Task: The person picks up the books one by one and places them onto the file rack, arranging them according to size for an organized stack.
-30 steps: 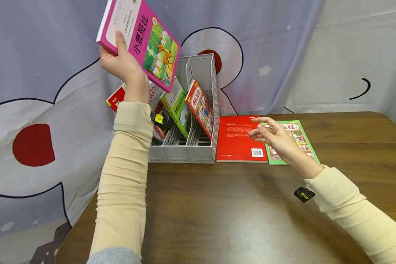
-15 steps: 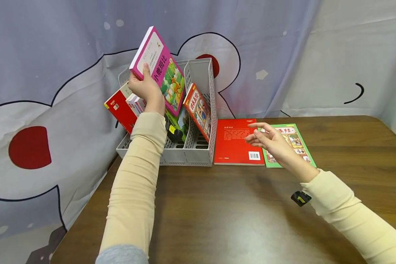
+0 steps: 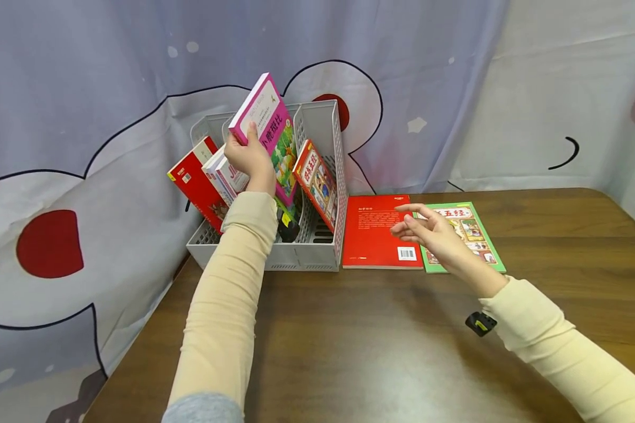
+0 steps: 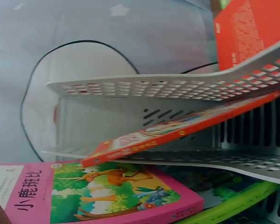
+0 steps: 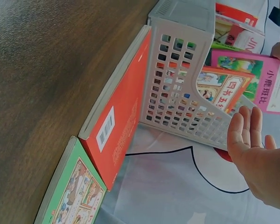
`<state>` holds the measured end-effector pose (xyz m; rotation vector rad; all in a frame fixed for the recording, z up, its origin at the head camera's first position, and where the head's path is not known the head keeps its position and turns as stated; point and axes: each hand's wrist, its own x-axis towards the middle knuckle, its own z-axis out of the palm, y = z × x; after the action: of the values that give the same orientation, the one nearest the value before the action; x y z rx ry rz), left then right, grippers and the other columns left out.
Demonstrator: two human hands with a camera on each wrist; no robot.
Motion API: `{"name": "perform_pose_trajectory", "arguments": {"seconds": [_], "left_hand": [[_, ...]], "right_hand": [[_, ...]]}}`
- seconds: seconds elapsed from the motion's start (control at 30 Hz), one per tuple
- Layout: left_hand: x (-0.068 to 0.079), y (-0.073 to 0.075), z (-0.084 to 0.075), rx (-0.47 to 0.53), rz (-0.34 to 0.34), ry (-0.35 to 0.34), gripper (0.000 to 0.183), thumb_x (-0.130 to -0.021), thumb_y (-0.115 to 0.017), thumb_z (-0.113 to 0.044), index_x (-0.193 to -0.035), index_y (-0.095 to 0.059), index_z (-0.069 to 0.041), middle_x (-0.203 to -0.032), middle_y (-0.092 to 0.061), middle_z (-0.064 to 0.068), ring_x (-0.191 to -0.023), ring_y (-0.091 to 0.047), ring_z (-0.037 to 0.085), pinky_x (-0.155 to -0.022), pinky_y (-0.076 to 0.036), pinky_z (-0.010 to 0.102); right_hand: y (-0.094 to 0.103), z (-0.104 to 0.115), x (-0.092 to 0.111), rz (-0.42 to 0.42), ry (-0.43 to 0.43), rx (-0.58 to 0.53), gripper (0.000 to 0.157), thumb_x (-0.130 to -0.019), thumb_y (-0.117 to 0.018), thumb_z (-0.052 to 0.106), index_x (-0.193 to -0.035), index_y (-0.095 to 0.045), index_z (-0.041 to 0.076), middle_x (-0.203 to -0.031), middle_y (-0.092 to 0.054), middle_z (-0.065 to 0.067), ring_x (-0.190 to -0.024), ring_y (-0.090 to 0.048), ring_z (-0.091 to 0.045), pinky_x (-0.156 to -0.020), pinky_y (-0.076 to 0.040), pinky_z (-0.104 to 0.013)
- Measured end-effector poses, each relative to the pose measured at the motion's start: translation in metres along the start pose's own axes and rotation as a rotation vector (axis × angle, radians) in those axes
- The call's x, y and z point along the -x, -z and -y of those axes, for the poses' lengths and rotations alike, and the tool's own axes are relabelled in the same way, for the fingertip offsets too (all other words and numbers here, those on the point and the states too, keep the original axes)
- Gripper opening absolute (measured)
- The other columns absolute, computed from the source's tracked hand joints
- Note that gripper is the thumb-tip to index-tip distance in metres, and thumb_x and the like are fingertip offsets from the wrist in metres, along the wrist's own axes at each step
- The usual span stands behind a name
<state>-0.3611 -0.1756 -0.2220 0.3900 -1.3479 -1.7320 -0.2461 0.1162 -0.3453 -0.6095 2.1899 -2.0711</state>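
Observation:
My left hand [image 3: 251,160] grips a pink book [image 3: 283,155] by its upper left edge, thumb on the front cover. The pink book's lower part sits within a grey file rack [image 3: 312,257], in front of a green book [image 4: 238,205]. One slot to the right, a red-edged comic-style book [image 3: 317,182] leans at a slant; a perforated divider separates it from the pink one. My right hand [image 3: 428,235] hovers with loosely bent fingers, holding nothing, over the red book [image 3: 376,235] and the green-bordered book [image 3: 463,229] in the head view.
The rack's left slots hold a red book [image 3: 198,185] and several pale-spined books [image 3: 224,173], all tilted. The red and green-bordered books lie flat on the brown wooden table [image 3: 376,341], right of the rack. A patterned curtain [image 3: 428,88] hangs right behind.
My left hand has brought the pink book down and to the right, from above the rack into it. The right hand has hardly moved.

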Motion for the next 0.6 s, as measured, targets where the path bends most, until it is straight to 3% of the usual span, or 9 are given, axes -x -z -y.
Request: {"name": "perform_pose_trajectory", "arguments": {"seconds": [0.17, 0.3, 0.43, 0.53, 0.6], "left_hand": [[0.007, -0.001, 0.014, -0.074, 0.000, -0.011, 0.020, -0.086, -0.069, -0.015, -0.101, -0.070, -0.001, -0.102, -0.072, 0.012, -0.088, -0.070, 0.019, -0.075, -0.053, 0.021], [0.014, 0.001, 0.025, -0.113, -0.018, -0.011, 0.014, -0.084, -0.071, -0.013, -0.087, -0.070, 0.000, -0.089, -0.073, 0.010, -0.071, -0.063, 0.012, -0.063, -0.043, 0.016], [0.020, 0.005, 0.035, -0.114, -0.019, 0.009, 0.025, -0.084, -0.071, -0.012, -0.066, -0.054, -0.009, -0.065, -0.055, 0.000, -0.058, -0.041, 0.006, -0.057, -0.031, 0.018], [0.023, 0.006, 0.043, -0.102, 0.002, 0.032, 0.032, -0.085, -0.070, -0.011, -0.063, -0.046, -0.015, -0.062, -0.045, -0.006, -0.056, -0.035, 0.006, -0.057, -0.030, 0.018], [0.026, 0.007, 0.048, -0.077, 0.004, 0.053, 0.028, -0.085, -0.070, -0.010, -0.065, -0.050, -0.015, -0.063, -0.047, -0.007, -0.058, -0.037, 0.006, -0.058, -0.032, 0.017]], "right_hand": [[0.001, 0.000, 0.002, -0.007, -0.003, -0.013, 0.019, -0.099, -0.049, 0.020, -0.118, -0.051, 0.019, -0.088, -0.069, 0.008, -0.089, -0.067, -0.006, -0.084, -0.052, -0.018], [0.000, 0.000, 0.003, -0.004, -0.009, -0.009, 0.023, -0.099, -0.049, 0.020, -0.121, -0.050, 0.016, -0.089, -0.069, 0.008, -0.090, -0.067, -0.007, -0.084, -0.052, -0.019], [-0.001, 0.000, 0.003, 0.002, -0.009, -0.006, 0.024, -0.099, -0.048, 0.021, -0.122, -0.049, 0.016, -0.089, -0.068, 0.008, -0.090, -0.066, -0.006, -0.084, -0.052, -0.019], [-0.002, -0.001, 0.002, 0.002, -0.005, -0.015, 0.022, -0.099, -0.048, 0.020, -0.121, -0.050, 0.017, -0.088, -0.068, 0.007, -0.088, -0.067, -0.006, -0.084, -0.053, -0.019], [-0.002, -0.002, 0.002, 0.004, -0.003, -0.019, 0.020, -0.099, -0.048, 0.019, -0.119, -0.050, 0.018, -0.088, -0.069, 0.007, -0.088, -0.067, -0.006, -0.084, -0.053, -0.019]]}}
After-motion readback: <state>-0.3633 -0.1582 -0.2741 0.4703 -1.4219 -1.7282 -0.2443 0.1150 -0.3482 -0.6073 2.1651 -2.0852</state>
